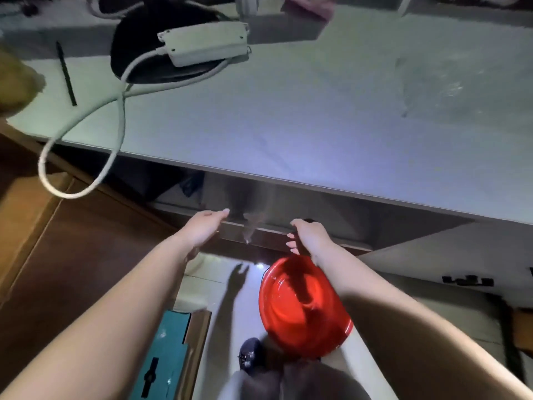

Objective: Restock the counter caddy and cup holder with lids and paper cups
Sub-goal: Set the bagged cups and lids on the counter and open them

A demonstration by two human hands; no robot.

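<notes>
My right hand (305,235) pinched the rim of the round red plastic bowl (302,307) hanging below it, while my left hand (206,226) hovered open alongside, holding nothing.

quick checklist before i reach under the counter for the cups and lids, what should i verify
1. Left hand free to grab stock: ok, open, holds nothing.
2. Right hand free: cannot tell, fingers curled near the shelf edge.
3. Cups or lids in sight: not ok, none visible.
4. Space under the counter lit enough: not ok, dark.
5. Footing clear: not ok, red basin on the floor by the shoe.
6. White cable hanging off the counter edge: not ok, could snag.
</notes>
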